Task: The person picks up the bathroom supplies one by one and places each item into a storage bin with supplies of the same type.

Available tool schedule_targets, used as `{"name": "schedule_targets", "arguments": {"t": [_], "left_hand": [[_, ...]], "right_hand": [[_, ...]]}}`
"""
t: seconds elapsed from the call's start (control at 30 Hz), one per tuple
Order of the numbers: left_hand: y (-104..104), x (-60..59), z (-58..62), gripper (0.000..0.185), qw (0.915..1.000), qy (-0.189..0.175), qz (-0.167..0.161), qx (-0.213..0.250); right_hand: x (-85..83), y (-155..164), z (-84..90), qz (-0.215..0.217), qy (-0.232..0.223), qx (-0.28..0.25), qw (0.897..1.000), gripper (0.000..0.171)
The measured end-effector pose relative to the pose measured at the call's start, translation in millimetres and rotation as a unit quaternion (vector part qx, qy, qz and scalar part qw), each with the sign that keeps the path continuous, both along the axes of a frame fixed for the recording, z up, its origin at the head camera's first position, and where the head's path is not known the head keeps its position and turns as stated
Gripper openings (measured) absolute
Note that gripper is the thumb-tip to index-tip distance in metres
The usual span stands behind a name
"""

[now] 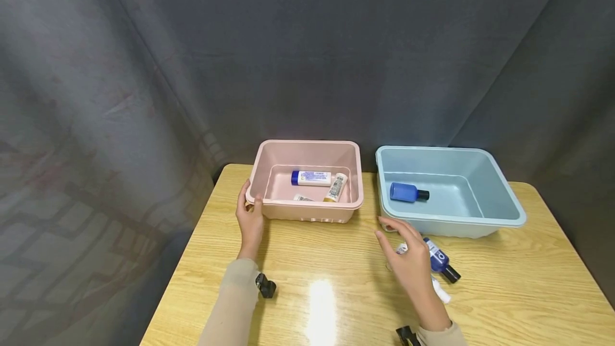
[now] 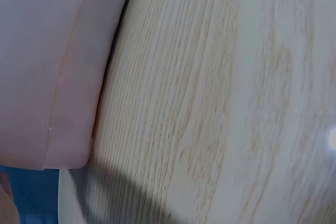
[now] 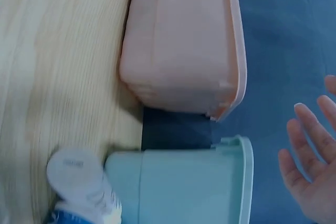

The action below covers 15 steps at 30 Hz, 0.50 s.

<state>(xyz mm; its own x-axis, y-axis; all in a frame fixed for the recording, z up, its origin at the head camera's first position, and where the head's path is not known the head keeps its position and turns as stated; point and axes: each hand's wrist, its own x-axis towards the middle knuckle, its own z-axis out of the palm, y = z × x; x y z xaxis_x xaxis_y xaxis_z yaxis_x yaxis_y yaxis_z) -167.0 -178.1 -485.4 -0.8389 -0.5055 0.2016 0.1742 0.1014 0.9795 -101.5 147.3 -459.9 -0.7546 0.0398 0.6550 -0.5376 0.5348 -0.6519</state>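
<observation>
My left hand [image 1: 251,226] grips the front left corner of a pink bin [image 1: 312,211], its thumb at the front and its fingers along the left side. Inside lie a white tube with a blue cap [image 1: 312,178], a white tube with a gold cap [image 1: 336,188] and another white item [image 1: 302,197], partly hidden by the front wall. My right hand [image 1: 408,260] hovers with spread fingers before a light blue bin [image 1: 456,227], holding nothing. A blue bottle with a black cap [image 1: 405,192] lies in that bin.
Beside the right hand on the wooden table [image 1: 278,266] lie a dark blue bottle with a black cap [image 1: 438,259] and a white item [image 1: 441,291]. Another white container [image 3: 79,174] stands close to the light blue bin. A dark curtain [image 1: 312,57] hangs behind.
</observation>
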Motion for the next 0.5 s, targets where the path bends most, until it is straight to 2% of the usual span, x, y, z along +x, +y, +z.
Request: {"name": "schedule_targets", "arguments": {"t": [0.4,0.5], "left_hand": [[0,0.0,0.4,0.05,0.9999,-0.011,-0.001,0.005],[-4,-6.7,-11.8,0.05,1.0,-0.006,0.0,0.004]], "right_hand": [[10.6,23,-4.9,-0.017,0.006,0.015,1.0,0.04],[13.9,27,-6.0,-0.021,-0.002,0.017,1.0,0.041]]}}
